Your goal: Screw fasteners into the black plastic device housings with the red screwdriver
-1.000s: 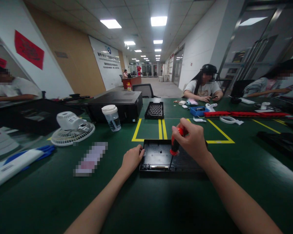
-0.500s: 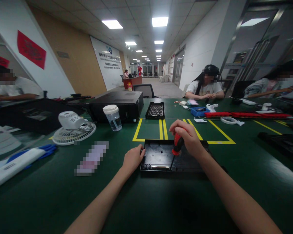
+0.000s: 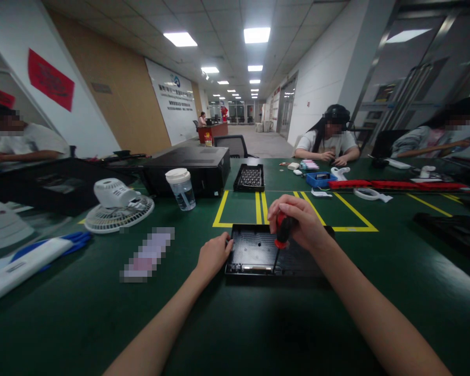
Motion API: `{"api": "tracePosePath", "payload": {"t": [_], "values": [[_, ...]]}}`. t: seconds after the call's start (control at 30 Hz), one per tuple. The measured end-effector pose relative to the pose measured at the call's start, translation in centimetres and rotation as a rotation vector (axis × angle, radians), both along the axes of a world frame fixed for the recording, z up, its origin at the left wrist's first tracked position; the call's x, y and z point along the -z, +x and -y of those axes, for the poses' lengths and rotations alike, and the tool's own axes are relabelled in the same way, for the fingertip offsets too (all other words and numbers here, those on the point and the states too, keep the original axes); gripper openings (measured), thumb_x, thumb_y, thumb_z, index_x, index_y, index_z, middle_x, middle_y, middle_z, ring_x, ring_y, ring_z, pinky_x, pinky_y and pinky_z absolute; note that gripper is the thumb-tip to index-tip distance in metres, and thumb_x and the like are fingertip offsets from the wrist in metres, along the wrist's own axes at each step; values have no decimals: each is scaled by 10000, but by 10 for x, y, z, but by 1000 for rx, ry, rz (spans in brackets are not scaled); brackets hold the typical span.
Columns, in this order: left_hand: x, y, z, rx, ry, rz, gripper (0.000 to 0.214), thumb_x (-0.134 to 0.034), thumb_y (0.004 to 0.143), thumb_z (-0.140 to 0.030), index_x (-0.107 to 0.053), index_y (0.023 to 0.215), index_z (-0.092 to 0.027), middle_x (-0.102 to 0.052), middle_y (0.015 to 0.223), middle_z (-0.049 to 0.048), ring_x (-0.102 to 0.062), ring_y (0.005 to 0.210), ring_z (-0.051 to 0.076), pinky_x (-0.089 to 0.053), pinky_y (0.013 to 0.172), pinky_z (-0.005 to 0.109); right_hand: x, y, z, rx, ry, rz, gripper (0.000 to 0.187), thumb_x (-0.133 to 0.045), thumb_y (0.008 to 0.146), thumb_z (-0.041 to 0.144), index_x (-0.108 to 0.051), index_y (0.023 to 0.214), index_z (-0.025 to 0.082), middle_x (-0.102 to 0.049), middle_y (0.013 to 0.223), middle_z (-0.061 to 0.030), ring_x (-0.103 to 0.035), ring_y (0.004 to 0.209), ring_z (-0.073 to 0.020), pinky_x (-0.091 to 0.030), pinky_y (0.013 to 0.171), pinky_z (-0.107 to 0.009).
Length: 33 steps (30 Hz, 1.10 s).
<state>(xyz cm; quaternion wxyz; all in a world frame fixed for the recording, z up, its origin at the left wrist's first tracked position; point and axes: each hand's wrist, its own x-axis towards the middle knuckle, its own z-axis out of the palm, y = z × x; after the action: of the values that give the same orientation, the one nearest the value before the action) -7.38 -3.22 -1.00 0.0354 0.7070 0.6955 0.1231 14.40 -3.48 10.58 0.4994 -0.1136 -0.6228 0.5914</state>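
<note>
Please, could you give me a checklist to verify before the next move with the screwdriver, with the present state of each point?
1. Right hand holds the screwdriver with red-and-black handle: ok.
2. Left hand touches the left side of the shallow, black, rectangular housing: ok.
3. Screwdriver's thin dark shaft points down into the housing, just right of the narrow silvery strip: ok.
4. Tip seated in a screw: cannot tell, too small.
5. Clear cup with white lid stands upright, apart from both hands: ok.
</note>
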Motion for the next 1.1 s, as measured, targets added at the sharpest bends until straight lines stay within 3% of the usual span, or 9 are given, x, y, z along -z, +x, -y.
{"api": "tracePosePath", "payload": {"t": [0.23,0.47,0.67,1.1], "values": [[0,0,0,6,7,10,285,-342,866,-429,-537,942,-235,-655,837,37,-615,761,178,-427,642,260,0,-2,2,-25,-31,-38,219,-510,814,231,-473,617,144,-474,553,34,-482,427,-82,-369,418,-214],[1,1,0,-5,3,-4,294,-337,867,-434,-538,944,-234,-657,838,46,-616,765,185,-431,648,266,0,-1,3,-72,-13,-10,219,-482,821,212,-463,613,146,-462,557,27,-478,444,-89,-356,430,-219],[0,2,1,9,25,7,287,-334,867,-435,-533,925,-237,-654,827,35,-613,744,181,-424,631,261,-4,1,4,-169,-29,-23,309,-291,827,236,-504,629,131,-486,595,-26,-502,497,-134,-379,480,-274],[-9,6,4,-21,-32,6,284,-347,871,-413,-541,949,-222,-648,862,43,-612,778,175,-427,650,249,-7,5,5,-202,-25,72,211,-380,786,242,-540,716,124,-524,668,-43,-526,563,-149,-400,531,-285]]}}
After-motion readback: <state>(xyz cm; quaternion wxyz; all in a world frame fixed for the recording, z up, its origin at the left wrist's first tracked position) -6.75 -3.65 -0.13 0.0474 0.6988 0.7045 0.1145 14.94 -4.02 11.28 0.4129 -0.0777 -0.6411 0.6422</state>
